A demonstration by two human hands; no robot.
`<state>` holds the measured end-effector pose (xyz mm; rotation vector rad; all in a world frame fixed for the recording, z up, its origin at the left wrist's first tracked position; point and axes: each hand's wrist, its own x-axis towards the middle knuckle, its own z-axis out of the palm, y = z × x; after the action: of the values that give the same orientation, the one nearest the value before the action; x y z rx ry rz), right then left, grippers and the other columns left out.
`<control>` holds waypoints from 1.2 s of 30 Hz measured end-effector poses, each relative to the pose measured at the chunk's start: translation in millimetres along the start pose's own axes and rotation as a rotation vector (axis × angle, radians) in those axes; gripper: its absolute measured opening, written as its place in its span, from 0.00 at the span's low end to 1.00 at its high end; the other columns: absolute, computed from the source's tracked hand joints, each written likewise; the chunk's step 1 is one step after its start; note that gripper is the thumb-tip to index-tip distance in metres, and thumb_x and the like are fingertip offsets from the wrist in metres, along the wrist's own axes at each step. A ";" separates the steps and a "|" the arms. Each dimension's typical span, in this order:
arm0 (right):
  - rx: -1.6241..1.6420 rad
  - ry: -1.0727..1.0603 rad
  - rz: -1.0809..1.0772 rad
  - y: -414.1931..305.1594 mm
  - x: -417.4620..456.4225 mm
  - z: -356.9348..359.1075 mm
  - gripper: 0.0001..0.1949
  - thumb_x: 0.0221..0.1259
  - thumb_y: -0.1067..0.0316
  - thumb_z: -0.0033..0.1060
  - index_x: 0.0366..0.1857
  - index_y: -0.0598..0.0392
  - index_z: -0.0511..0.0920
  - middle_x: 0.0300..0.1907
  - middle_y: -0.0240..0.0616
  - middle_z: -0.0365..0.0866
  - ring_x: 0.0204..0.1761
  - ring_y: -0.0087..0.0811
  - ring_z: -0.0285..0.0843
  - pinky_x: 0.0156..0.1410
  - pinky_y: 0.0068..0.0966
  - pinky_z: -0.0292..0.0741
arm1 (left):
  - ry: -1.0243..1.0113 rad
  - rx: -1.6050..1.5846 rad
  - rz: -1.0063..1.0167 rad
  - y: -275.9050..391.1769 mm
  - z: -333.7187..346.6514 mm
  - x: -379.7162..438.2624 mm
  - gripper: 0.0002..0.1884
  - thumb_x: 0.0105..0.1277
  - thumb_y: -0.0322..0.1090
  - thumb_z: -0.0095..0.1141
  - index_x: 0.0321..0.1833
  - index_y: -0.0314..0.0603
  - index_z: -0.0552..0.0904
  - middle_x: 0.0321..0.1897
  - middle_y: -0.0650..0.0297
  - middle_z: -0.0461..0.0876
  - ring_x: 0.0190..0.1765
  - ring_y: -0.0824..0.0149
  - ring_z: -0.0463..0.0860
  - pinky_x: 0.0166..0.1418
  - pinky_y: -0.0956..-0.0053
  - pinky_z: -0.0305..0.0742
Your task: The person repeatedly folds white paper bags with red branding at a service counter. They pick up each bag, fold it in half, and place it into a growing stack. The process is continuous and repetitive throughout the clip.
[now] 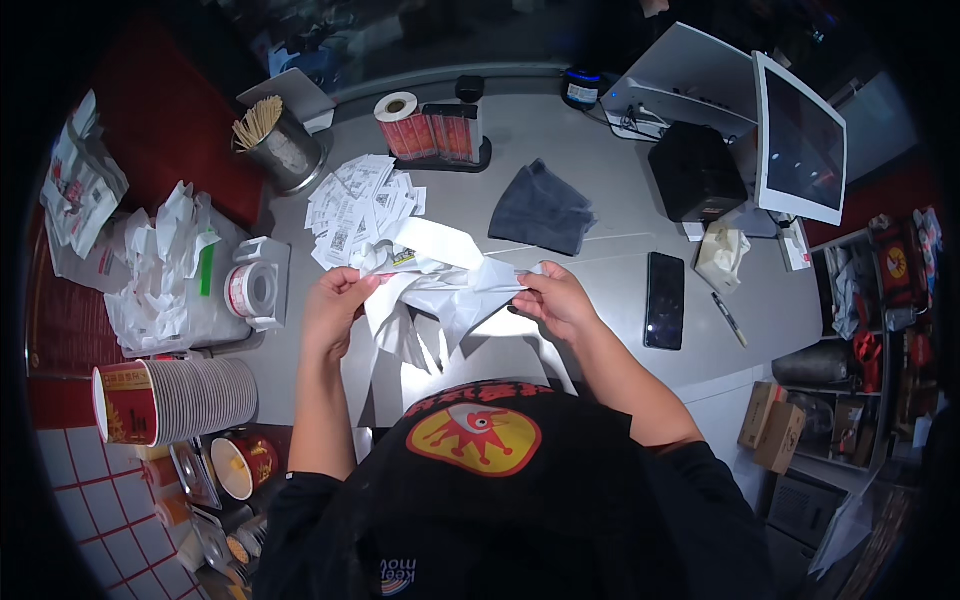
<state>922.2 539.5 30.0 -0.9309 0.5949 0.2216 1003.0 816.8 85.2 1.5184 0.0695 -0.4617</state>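
A crumpled white plastic carrier bag [457, 289] is stretched between my two hands, above the near side of the grey counter [600, 277]. My left hand [337, 304] pinches its left side between thumb and fingers. On the other side, my right hand [551, 296] grips a gathered edge. The bag's handle loops [435, 236] arch up over its middle, and a small patch of print shows among the folds. What the bag holds, if anything, cannot be seen. Just beyond my left hand lies a heap of printed paper slips [356, 202].
Beyond the bag lies a dark grey cloth [541, 210]. A sticker roll on a dispenser [435, 131] stands behind the slips. Rightward are a phone [664, 300], a marker [729, 320] and a monitor [801, 139]. Leftward are stacked paper buckets [180, 401], a tape dispenser [259, 285] and a skewer canister [281, 150].
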 end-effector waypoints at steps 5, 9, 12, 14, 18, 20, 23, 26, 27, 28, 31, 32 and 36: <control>0.059 0.077 -0.064 -7.7 6.1 -5.9 0.07 0.57 0.75 0.50 0.34 0.53 0.64 0.33 0.39 0.75 0.31 0.29 0.78 0.38 0.24 0.81 | 0.056 -0.039 0.070 20.9 -22.7 -10.9 0.04 0.57 0.27 0.60 0.31 0.36 0.77 0.23 0.67 0.79 0.23 0.80 0.74 0.26 0.88 0.67; 0.430 0.094 -0.167 -26.4 4.1 -19.1 0.07 0.59 0.76 0.45 0.38 0.53 0.63 0.38 0.44 0.74 0.40 0.36 0.79 0.45 0.31 0.79 | 0.274 0.219 0.317 49.2 -51.6 -30.5 0.03 0.57 0.25 0.58 0.29 0.36 0.76 0.22 0.69 0.77 0.23 0.82 0.71 0.25 0.88 0.64; 0.526 -0.079 -0.195 -41.6 7.1 -17.6 0.11 0.62 0.70 0.41 0.48 0.55 0.63 0.46 0.46 0.73 0.48 0.41 0.75 0.54 0.41 0.74 | 0.245 0.396 0.303 67.4 -47.0 -52.5 0.05 0.57 0.25 0.57 0.27 0.37 0.75 0.19 0.71 0.74 0.22 0.83 0.69 0.25 0.89 0.62; 0.489 -0.181 -0.187 -50.7 7.9 4.8 0.15 0.62 0.69 0.41 0.54 0.53 0.62 0.49 0.46 0.72 0.51 0.42 0.73 0.56 0.45 0.71 | 0.140 0.416 0.187 61.9 -30.1 -54.6 0.06 0.57 0.26 0.58 0.26 0.37 0.74 0.17 0.72 0.72 0.21 0.83 0.68 0.24 0.87 0.62; 0.488 -0.512 -0.109 -58.2 12.6 69.6 0.21 0.63 0.61 0.45 0.58 0.52 0.60 0.54 0.44 0.69 0.57 0.41 0.68 0.62 0.46 0.64 | 0.015 0.559 0.251 -25.2 13.7 -26.9 0.08 0.55 0.30 0.58 0.24 0.35 0.73 0.13 0.69 0.70 0.20 0.77 0.68 0.23 0.80 0.63; 0.418 -0.755 -0.063 -57.4 4.3 94.9 0.28 0.62 0.51 0.49 0.63 0.47 0.55 0.59 0.42 0.63 0.62 0.38 0.60 0.66 0.44 0.57 | 0.000 0.673 0.239 -58.4 41.7 -22.5 0.11 0.55 0.31 0.58 0.22 0.34 0.72 0.12 0.66 0.70 0.19 0.75 0.68 0.23 0.77 0.64; -0.013 -0.679 -0.058 -43.7 3.3 98.7 0.33 0.60 0.50 0.53 0.66 0.45 0.50 0.60 0.39 0.62 0.60 0.35 0.62 0.63 0.36 0.60 | -0.027 0.596 0.116 -84.9 56.8 -18.8 0.11 0.55 0.31 0.57 0.21 0.35 0.70 0.12 0.65 0.70 0.16 0.73 0.68 0.21 0.77 0.63; -0.921 -0.024 -0.650 -26.1 17.6 56.8 0.25 0.54 0.57 0.59 0.56 0.51 0.67 0.51 0.41 0.70 0.52 0.35 0.68 0.56 0.33 0.65 | 0.015 0.449 0.077 -95.8 52.3 -13.3 0.10 0.56 0.31 0.55 0.22 0.36 0.69 0.11 0.66 0.69 0.15 0.75 0.67 0.18 0.78 0.61; -1.187 0.289 -0.934 -21.6 24.4 35.0 0.21 0.50 0.61 0.61 0.50 0.53 0.72 0.48 0.42 0.71 0.50 0.40 0.68 0.53 0.34 0.66 | 0.032 0.414 0.091 -99.8 50.1 -10.7 0.10 0.57 0.31 0.54 0.22 0.37 0.69 0.11 0.67 0.69 0.14 0.76 0.67 0.18 0.79 0.61; -1.338 0.498 -0.927 -21.9 25.3 19.5 0.21 0.49 0.63 0.61 0.50 0.52 0.73 0.47 0.41 0.71 0.47 0.43 0.68 0.50 0.36 0.66 | 0.030 0.356 0.057 -98.9 49.9 -12.0 0.10 0.58 0.31 0.53 0.22 0.37 0.70 0.11 0.67 0.69 0.14 0.76 0.67 0.18 0.79 0.60; -1.540 0.668 -0.914 -6.6 37.7 -32.0 0.15 0.47 0.64 0.62 0.41 0.51 0.78 0.40 0.36 0.73 0.42 0.39 0.70 0.46 0.34 0.67 | -0.005 0.237 -0.002 -89.9 61.2 -12.5 0.10 0.60 0.32 0.49 0.22 0.36 0.72 0.11 0.69 0.68 0.14 0.77 0.66 0.18 0.79 0.59; -1.535 0.619 -0.935 -7.0 42.0 -41.5 0.13 0.46 0.64 0.63 0.38 0.51 0.79 0.38 0.35 0.74 0.41 0.38 0.70 0.45 0.34 0.68 | -0.010 0.231 0.006 -88.6 64.8 -10.8 0.10 0.60 0.32 0.48 0.22 0.36 0.73 0.11 0.69 0.68 0.14 0.77 0.66 0.18 0.79 0.59; -1.421 0.585 -0.859 -25.9 44.8 -43.7 0.08 0.41 0.64 0.67 0.25 0.52 0.80 0.31 0.34 0.75 0.38 0.37 0.71 0.43 0.34 0.68 | 0.006 0.132 -0.027 -84.8 71.0 -5.2 0.11 0.60 0.33 0.45 0.22 0.36 0.75 0.12 0.69 0.68 0.14 0.76 0.66 0.19 0.79 0.60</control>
<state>953.2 485.9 2.6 -2.5849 0.4531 -0.5185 953.1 750.7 11.7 1.6497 0.0652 -0.4910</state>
